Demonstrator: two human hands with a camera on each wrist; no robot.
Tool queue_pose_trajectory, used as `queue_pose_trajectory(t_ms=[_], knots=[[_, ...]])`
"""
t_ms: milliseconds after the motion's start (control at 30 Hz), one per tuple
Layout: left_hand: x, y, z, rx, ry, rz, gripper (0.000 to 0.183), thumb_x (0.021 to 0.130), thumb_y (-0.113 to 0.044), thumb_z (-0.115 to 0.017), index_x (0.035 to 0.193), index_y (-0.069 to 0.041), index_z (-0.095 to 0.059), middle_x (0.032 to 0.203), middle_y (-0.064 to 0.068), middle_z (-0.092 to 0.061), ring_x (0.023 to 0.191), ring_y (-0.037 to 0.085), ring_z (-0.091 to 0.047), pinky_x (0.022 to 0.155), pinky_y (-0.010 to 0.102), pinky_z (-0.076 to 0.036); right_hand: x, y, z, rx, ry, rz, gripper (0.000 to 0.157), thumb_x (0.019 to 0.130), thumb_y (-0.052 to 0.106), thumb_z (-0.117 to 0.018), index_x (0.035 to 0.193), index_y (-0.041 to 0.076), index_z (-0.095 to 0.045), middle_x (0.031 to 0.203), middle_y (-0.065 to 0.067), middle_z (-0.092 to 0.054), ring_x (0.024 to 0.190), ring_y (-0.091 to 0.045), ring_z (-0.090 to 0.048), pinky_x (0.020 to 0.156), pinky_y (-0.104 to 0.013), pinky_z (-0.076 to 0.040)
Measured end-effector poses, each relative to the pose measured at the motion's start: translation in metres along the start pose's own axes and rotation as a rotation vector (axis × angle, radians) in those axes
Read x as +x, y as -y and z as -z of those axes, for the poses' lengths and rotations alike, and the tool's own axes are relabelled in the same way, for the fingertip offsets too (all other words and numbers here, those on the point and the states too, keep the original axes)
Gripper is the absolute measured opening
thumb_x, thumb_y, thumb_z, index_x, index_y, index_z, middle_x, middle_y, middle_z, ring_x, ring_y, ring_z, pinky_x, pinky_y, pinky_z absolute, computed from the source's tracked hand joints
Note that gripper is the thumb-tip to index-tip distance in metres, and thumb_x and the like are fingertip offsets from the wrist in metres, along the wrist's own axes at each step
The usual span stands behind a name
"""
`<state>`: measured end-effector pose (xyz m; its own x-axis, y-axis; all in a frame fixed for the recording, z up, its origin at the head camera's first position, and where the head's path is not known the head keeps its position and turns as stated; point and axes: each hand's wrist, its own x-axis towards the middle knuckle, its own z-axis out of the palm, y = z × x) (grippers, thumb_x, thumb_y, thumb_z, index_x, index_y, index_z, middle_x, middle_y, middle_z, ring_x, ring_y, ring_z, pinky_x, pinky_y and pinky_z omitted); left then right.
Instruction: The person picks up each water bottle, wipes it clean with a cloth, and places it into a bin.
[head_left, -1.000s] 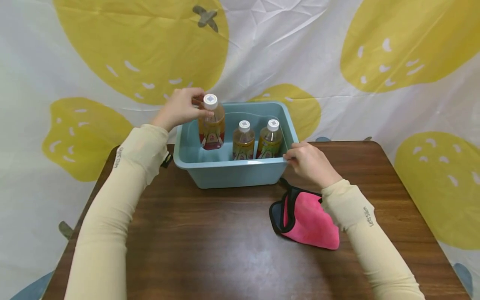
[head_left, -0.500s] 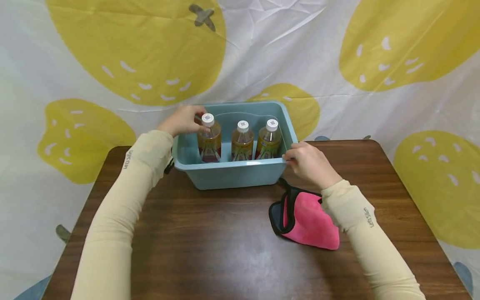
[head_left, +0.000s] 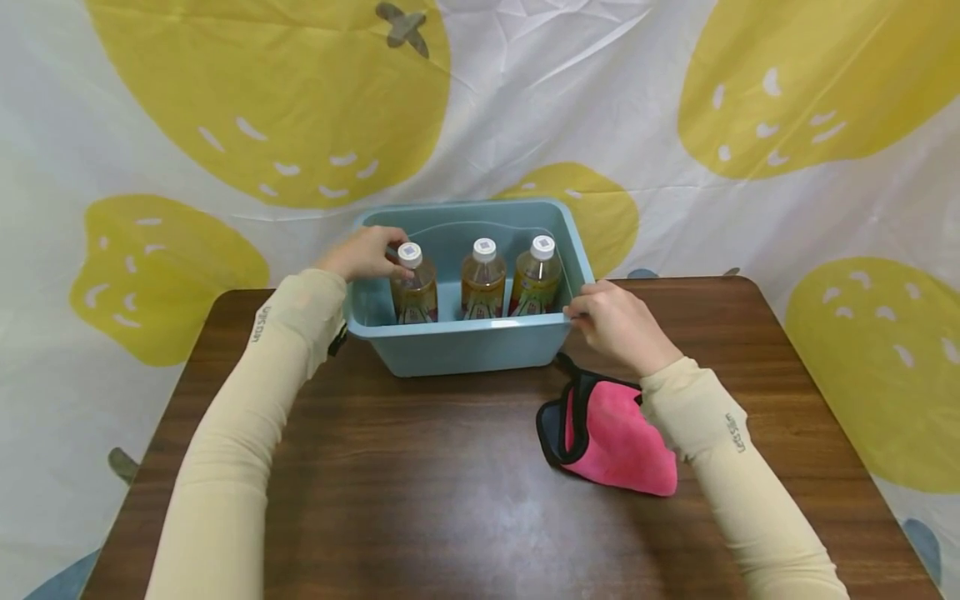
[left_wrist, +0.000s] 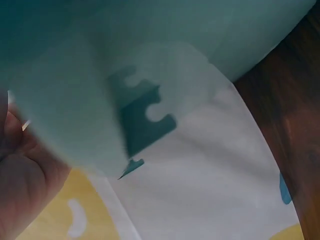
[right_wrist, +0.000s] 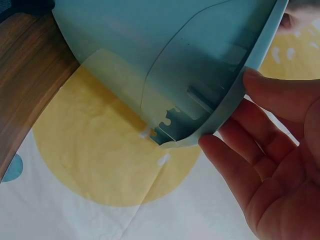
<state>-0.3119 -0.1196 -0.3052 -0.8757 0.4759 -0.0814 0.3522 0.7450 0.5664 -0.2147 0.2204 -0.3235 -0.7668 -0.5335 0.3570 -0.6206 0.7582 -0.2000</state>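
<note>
In the head view my left hand (head_left: 367, 252) is inside the left end of a blue plastic basin (head_left: 468, 354), its fingers and thumb around the neck of a drink bottle (head_left: 416, 300). That bottle stands upright and has a white cap. Two similar bottles, a middle one (head_left: 482, 283) and a right one (head_left: 536, 279), stand upright beside it. My right hand (head_left: 618, 325) pinches the basin's front right rim. In the right wrist view, thumb and fingers of the right hand (right_wrist: 280, 160) hold the rim (right_wrist: 232, 97). The basin's wall (left_wrist: 125, 40) hides the bottle in the left wrist view.
On the brown wooden table (head_left: 420, 475), a pink fabric item with black trim (head_left: 626, 437) lies near the right forearm. Behind the basin hangs a white curtain (head_left: 555, 100) with yellow fruit prints.
My left hand has lowered the left bottle from above the rim down into the basin. My right hand has stayed on the rim.
</note>
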Motion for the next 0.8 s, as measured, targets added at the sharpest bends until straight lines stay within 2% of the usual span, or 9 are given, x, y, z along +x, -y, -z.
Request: queue_pose_trajectory(t_ms=[433,600,800], knots=[[0.001,0.007,-0.013,0.074,-0.045,0.03,0.036,0.078,-0.015,-0.07,0.105,0.004,-0.055,0.103,0.02,-0.059,0.094,0.031,-0.056,0.082,0.043,-0.043,-0.002,0.0,-0.001,-0.002,-0.01,0.006,0.014,0.071,-0.007,-0.067,0.079,0.003,-0.071,0.078,-0.006,-0.064,0.077,-0.026,-0.058,0.066,-0.038,-0.05],[-0.002,0.011,-0.014,0.059,-0.035,0.064,0.035,0.081,-0.016,-0.068,0.108,0.002,-0.053,0.107,0.02,-0.058,0.096,0.031,-0.056,0.082,0.043,-0.044,0.0,0.0,-0.002,0.01,0.004,0.012,0.014,0.072,-0.007,-0.066,0.08,0.003,-0.071,0.079,-0.007,-0.064,0.077,-0.027,-0.058,0.067,-0.038,-0.05],[-0.002,0.012,-0.015,0.012,-0.033,0.08,0.044,0.082,-0.015,-0.067,0.118,0.002,-0.049,0.115,0.021,-0.054,0.103,0.032,-0.054,0.086,0.044,-0.043,0.003,-0.001,-0.003,0.007,0.019,0.012,0.014,0.072,-0.007,-0.066,0.081,0.002,-0.071,0.079,-0.008,-0.063,0.077,-0.027,-0.058,0.068,-0.037,-0.05]])
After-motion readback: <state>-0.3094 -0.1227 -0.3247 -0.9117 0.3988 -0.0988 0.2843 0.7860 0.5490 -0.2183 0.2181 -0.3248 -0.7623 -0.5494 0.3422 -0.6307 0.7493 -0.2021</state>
